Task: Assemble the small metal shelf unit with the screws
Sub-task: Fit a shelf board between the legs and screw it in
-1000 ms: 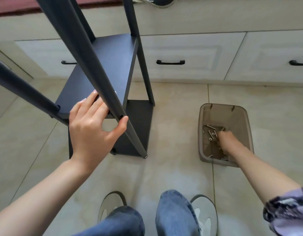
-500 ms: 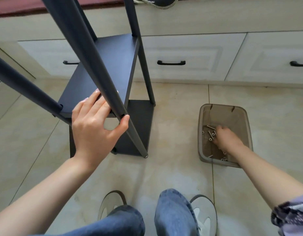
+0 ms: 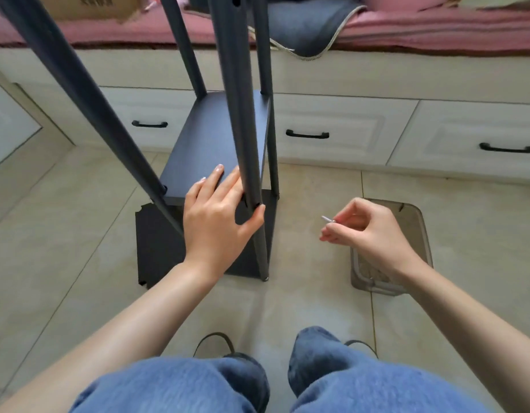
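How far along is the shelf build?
Done: bottom panel and middle shelf sit between the posts. In hand: left hand holds the near post; right hand pinches a screw above the bin. Left: drive it; upper post holes are unused.

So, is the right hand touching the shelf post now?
Apart. The head view shows the right hand, pinching a screw, with bare floor between it and the shelf post that the left hand holds.

Dark grey metal shelf unit (image 3: pixel 216 138) upright on tiled floor: four slim posts, one flat shelf fitted partway up, second panel low near floor. Small silver screw (image 3: pixel 328 219) held in air right of unit, above brown translucent screw tub (image 3: pixel 418 222).
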### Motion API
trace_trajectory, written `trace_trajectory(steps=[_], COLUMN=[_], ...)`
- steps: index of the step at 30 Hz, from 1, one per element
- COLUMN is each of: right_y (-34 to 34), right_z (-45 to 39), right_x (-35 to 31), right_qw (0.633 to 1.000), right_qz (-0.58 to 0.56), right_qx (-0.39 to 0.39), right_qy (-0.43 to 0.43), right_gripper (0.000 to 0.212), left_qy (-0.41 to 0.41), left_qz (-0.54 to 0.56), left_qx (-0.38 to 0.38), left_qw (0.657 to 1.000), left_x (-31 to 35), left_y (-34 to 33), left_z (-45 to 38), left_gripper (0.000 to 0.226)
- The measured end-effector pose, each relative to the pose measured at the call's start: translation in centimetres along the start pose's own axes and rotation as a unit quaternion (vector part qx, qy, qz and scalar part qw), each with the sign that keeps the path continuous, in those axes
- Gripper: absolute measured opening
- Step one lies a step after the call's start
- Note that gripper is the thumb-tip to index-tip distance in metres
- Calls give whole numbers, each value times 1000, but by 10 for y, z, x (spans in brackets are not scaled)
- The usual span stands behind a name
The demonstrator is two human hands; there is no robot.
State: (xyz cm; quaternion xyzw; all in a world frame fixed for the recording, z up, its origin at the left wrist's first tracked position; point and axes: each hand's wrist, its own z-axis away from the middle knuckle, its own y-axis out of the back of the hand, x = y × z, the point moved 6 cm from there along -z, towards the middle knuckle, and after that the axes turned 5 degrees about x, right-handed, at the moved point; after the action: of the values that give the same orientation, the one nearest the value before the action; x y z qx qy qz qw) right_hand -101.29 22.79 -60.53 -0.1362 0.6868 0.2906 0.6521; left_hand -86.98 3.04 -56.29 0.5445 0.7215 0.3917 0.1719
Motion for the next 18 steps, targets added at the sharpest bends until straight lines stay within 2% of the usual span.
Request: trace_trajectory(steps=[2, 6, 18], right_y=[-20, -53, -82], right_z=[14, 28, 32], right_x=[-33, -64, -64], right_qw=[999, 996, 998], right_qz=[-28, -44, -1], right_qx=[-22, -40, -26], right_qy=[40, 63, 58], right_gripper=[19, 20, 18], left_qy=[4, 10, -5], left_qz=[0, 3, 23], left_qx=[-17, -29, -5], left_qw=[1000, 1000, 1000], left_x=[0, 0, -2], left_y=[0, 2, 6], left_z=[-1, -1, 4], left_gripper=[47, 51, 53])
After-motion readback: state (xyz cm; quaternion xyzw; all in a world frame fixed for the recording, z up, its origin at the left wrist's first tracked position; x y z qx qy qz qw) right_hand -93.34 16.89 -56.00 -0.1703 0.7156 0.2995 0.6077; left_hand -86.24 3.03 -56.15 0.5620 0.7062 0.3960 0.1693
